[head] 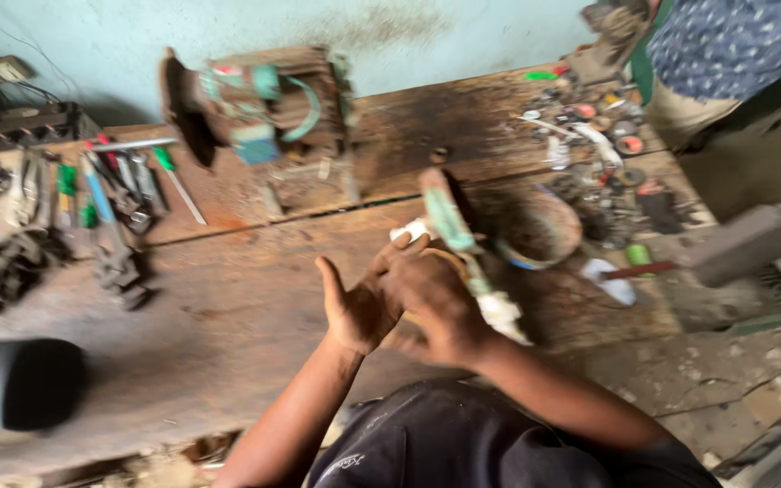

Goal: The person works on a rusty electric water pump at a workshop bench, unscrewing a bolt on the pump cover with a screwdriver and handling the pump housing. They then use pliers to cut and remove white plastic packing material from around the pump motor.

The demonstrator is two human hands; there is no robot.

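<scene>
My right hand [440, 303] grips a long tool or part with a green band and a white wrapped end [463, 244], held over the wooden workbench [228, 307]. My left hand [359, 307] is pressed against the right one, thumb raised and palm partly open, touching the same thing. The picture is blurred, so the exact shape of the held part is unclear. A round rusty metal ring or bowl [540, 230] lies just beyond my hands.
An old motor with green straps [259, 113] stands at the back of the bench. Wrenches, pliers and screwdrivers [115, 199] lie to the left. Small parts [603, 145] litter the right, near another person in a patterned shirt [725, 41]. A dark cylinder [15, 384] sits at the lower left.
</scene>
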